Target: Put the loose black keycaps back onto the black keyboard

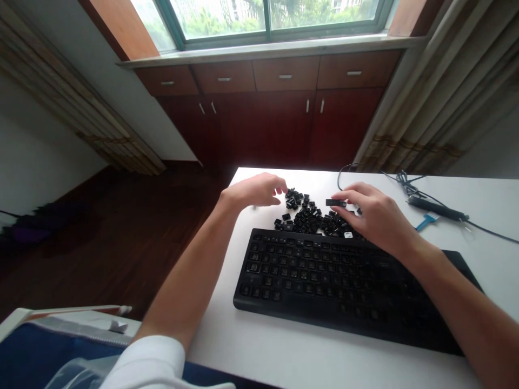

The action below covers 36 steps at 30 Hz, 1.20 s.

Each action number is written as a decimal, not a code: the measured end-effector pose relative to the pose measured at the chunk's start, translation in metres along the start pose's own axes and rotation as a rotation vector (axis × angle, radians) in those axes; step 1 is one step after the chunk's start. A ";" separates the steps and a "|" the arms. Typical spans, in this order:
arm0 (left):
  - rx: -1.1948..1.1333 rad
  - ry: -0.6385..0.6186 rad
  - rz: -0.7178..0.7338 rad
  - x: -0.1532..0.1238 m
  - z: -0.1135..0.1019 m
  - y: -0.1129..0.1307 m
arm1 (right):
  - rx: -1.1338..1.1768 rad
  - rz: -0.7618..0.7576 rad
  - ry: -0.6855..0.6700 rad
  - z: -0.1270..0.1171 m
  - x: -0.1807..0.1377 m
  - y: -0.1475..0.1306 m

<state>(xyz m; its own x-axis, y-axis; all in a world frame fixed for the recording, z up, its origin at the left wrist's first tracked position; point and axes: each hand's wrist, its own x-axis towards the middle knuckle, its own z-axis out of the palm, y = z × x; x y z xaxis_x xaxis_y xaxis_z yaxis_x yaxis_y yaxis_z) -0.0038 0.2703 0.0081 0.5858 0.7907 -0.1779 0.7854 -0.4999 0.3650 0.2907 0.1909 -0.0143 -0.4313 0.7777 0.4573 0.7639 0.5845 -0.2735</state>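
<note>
A black keyboard (324, 275) lies on the white table (308, 356). Behind it sits a pile of several loose black keycaps (310, 216). My right hand (375, 216) hovers over the right side of the pile and pinches a long black keycap (335, 202) between thumb and fingers. My left hand (255, 190) is at the left edge of the pile, fingers curled loosely, fingertips just touching the nearest caps; I see nothing held in it.
A black cable (430, 205) with a plug runs across the table's right side, and a small blue brush (425, 220) lies beside it. Wooden cabinets (275, 108) stand under the window. The table's left edge drops to a dark wood floor.
</note>
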 end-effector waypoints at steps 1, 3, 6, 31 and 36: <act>0.016 0.003 0.002 0.002 0.003 -0.003 | -0.016 0.018 -0.010 0.000 0.000 0.004; 0.008 0.005 0.042 0.005 0.007 -0.006 | -0.035 0.042 -0.021 0.001 -0.001 0.011; -0.021 0.016 0.111 0.007 0.009 -0.005 | -0.042 0.053 -0.025 0.002 -0.001 0.016; 0.050 0.151 0.283 -0.020 -0.014 0.042 | 0.023 0.000 -0.053 -0.003 -0.002 -0.009; 0.062 0.204 0.234 -0.067 -0.008 0.047 | 0.157 -0.094 -0.095 0.006 -0.017 -0.047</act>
<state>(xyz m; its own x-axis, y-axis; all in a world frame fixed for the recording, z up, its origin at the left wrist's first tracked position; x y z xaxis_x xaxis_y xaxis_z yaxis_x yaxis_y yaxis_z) -0.0080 0.1964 0.0441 0.7050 0.7030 0.0932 0.6484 -0.6922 0.3170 0.2591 0.1517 -0.0140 -0.5461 0.7323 0.4068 0.6376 0.6784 -0.3651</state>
